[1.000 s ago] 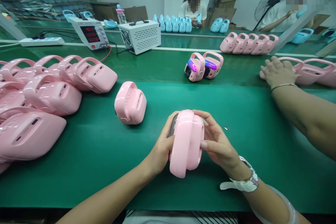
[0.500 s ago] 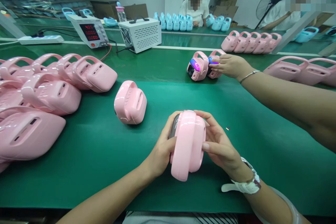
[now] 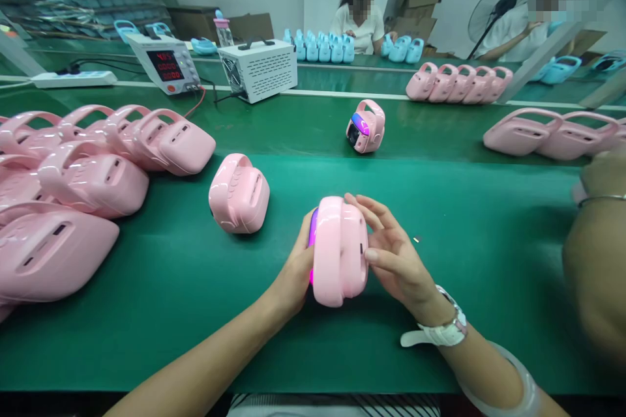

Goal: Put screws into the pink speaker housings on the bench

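A pink portable speaker (image 3: 337, 254) with a carry handle is held up over the green table between my two hands. My left hand (image 3: 293, 267) grips its left side, where a strip of the front glows purple. On the other side my right hand (image 3: 394, 254) has its thumb on the back near the port slot and its fingertips at the top edge. The speaker's front is mostly turned away from me. To the left another pink speaker (image 3: 239, 195) stands alone. Farther back stands a lit pink speaker (image 3: 366, 127), its front glowing blue and purple.
Rows of pink speakers (image 3: 92, 176) fill the left side. A power supply (image 3: 169, 65) and a grey vented box (image 3: 259, 68) stand behind. More pink speakers (image 3: 523, 133) lie at the right. A co-worker's blurred arm (image 3: 596, 254) reaches in there. A tiny scrap (image 3: 416, 240) lies on the table.
The front of the speaker in my hands now glows purple; it was dark before. The co-worker's hand has drawn back to the right, and one lit speaker is gone from the far side.
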`<state>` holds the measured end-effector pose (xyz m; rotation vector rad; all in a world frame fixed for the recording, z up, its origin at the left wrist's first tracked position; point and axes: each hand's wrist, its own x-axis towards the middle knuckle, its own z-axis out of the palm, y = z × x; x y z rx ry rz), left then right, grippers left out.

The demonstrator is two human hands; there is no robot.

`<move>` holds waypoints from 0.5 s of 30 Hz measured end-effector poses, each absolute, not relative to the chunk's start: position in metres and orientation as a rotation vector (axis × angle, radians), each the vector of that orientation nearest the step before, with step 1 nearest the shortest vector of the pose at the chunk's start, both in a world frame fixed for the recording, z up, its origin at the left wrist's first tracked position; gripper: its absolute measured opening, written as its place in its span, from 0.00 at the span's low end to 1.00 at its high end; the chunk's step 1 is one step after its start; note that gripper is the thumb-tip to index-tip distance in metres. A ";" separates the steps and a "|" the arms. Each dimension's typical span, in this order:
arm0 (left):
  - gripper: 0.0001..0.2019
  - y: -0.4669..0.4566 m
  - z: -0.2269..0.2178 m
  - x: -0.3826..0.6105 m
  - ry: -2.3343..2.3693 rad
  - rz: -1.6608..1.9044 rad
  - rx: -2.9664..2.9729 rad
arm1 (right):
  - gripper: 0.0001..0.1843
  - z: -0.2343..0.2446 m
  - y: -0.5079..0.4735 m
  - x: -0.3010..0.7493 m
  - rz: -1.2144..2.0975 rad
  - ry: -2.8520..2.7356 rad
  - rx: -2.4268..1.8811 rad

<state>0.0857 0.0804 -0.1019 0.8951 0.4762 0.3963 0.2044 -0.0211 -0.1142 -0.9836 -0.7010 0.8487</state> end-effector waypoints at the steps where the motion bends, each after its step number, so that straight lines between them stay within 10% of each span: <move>1: 0.36 0.081 -0.100 0.086 0.491 0.397 0.899 | 0.31 -0.115 -0.021 0.204 0.791 -0.746 -1.001; 7: 0.36 0.084 -0.094 0.092 0.550 0.409 1.018 | 0.07 -0.108 -0.024 0.205 0.351 -0.866 -1.269; 15: 0.22 0.093 -0.071 0.146 0.728 0.307 1.032 | 0.03 -0.104 -0.028 0.244 0.055 -0.629 -1.318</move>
